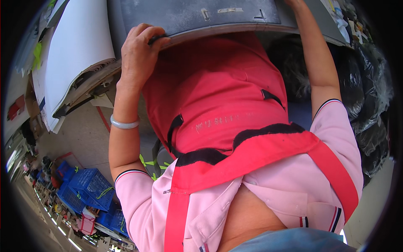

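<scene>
My left hand (140, 49) is at the near edge of a grey work surface (184, 21), its fingers curled. Between thumb and forefinger it pinches a small black piece (157, 39), mostly covered by the fingers, so its kind is unclear. Up the right side reaches my right forearm (317, 54); the hand itself lies past the upper edge of the picture. On the work surface, between the two arms, are small pale tape strips (230, 10) and a dark angled mark (260, 16).
Left of the surface hangs a large curled white sheet (79, 50). Blue plastic crates (90, 189) stand on the floor at lower left. Black plastic bags (348, 80) are piled at the right. A red apron (218, 92) covers my lap beneath the table edge.
</scene>
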A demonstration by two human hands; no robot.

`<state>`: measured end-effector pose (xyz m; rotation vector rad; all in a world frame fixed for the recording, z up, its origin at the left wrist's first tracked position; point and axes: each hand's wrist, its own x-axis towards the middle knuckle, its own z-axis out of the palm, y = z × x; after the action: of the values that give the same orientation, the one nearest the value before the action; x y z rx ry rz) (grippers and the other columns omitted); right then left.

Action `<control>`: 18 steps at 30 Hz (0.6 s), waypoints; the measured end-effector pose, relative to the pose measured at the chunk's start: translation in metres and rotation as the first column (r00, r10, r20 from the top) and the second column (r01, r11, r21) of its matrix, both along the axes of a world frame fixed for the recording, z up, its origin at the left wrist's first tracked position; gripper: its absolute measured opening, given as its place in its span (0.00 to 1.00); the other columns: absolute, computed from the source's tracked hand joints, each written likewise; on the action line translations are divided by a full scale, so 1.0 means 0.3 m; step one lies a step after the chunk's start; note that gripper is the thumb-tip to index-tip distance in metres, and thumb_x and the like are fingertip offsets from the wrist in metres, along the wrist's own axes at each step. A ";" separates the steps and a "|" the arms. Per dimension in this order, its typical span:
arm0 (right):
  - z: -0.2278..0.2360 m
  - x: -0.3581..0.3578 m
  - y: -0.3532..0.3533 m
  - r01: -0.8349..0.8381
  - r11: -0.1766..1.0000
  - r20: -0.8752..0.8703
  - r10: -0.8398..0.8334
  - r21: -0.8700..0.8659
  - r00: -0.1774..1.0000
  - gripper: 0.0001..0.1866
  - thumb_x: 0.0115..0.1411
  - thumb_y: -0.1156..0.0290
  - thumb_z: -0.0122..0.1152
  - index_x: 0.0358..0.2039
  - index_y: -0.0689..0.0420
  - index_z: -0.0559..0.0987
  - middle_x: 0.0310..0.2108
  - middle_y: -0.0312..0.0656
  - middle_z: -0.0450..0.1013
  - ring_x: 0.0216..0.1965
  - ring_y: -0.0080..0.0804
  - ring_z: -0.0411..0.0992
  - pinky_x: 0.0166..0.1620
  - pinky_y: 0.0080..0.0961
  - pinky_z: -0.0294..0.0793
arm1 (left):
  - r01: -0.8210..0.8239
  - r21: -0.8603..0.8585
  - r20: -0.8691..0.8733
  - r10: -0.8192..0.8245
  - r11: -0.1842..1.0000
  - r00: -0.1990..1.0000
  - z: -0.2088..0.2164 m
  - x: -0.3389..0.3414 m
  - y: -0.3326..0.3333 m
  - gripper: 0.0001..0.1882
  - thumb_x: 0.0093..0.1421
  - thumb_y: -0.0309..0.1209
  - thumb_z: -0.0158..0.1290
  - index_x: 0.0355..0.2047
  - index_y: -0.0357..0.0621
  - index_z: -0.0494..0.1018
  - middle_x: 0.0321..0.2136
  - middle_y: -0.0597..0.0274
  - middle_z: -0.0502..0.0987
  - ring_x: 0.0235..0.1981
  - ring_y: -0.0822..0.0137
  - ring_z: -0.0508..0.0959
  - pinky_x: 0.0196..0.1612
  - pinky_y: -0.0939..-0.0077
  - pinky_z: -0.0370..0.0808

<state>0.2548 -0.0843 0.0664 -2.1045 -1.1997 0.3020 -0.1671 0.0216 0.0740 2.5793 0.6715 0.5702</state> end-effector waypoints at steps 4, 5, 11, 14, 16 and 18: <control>-0.005 0.007 0.005 -0.023 1.000 -0.042 0.024 0.018 0.999 0.18 0.61 0.58 0.67 0.34 0.63 0.82 0.26 0.34 0.73 0.30 0.22 0.69 0.36 0.28 0.70 | 0.001 0.004 0.016 -0.001 1.000 1.000 -0.011 -0.001 -0.004 0.10 0.56 0.27 0.67 0.39 0.41 0.82 0.37 0.58 0.81 0.39 0.58 0.81 0.44 0.68 0.77; -0.006 0.008 0.005 -0.032 0.999 -0.062 0.034 0.029 0.997 0.18 0.61 0.58 0.67 0.34 0.63 0.82 0.26 0.34 0.73 0.30 0.22 0.68 0.36 0.28 0.70 | 0.003 0.009 0.020 -0.004 1.000 1.000 -0.013 -0.002 -0.004 0.10 0.56 0.27 0.67 0.39 0.41 0.82 0.37 0.58 0.81 0.39 0.58 0.81 0.44 0.68 0.77; -0.008 -0.003 0.003 -0.033 0.999 -0.054 0.035 0.038 0.998 0.18 0.62 0.58 0.67 0.35 0.64 0.82 0.26 0.34 0.74 0.30 0.23 0.69 0.36 0.28 0.71 | 0.006 0.032 0.020 -0.007 0.999 1.000 -0.017 -0.004 -0.004 0.09 0.57 0.28 0.66 0.38 0.41 0.82 0.37 0.59 0.81 0.39 0.59 0.81 0.45 0.67 0.77; -0.011 -0.007 0.000 -0.015 0.999 -0.042 0.017 0.043 0.999 0.18 0.62 0.58 0.66 0.35 0.64 0.82 0.27 0.35 0.75 0.31 0.23 0.69 0.37 0.29 0.72 | 0.003 0.014 0.027 -0.004 1.000 1.000 -0.015 -0.002 -0.005 0.09 0.56 0.28 0.66 0.37 0.42 0.82 0.36 0.59 0.81 0.39 0.58 0.81 0.45 0.66 0.77; -0.017 -0.005 0.001 0.029 0.999 -0.042 -0.028 0.029 0.999 0.18 0.61 0.59 0.67 0.35 0.64 0.82 0.27 0.38 0.76 0.32 0.24 0.71 0.37 0.30 0.73 | -0.006 -0.011 0.040 0.006 1.000 0.999 -0.012 0.001 -0.009 0.08 0.56 0.29 0.66 0.36 0.43 0.82 0.35 0.60 0.80 0.40 0.57 0.80 0.44 0.64 0.76; -0.026 0.001 -0.001 0.037 0.999 -0.002 -0.037 0.010 0.999 0.17 0.61 0.59 0.67 0.35 0.64 0.82 0.27 0.40 0.77 0.32 0.25 0.72 0.38 0.31 0.73 | -0.010 -0.026 0.033 0.011 1.000 0.999 -0.007 0.003 -0.014 0.08 0.56 0.28 0.65 0.36 0.42 0.82 0.35 0.59 0.80 0.40 0.57 0.80 0.45 0.64 0.76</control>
<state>0.2550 -0.0847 0.0587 -2.1145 -1.1577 0.2802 -0.1662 0.0172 0.0718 2.5377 0.6778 0.6024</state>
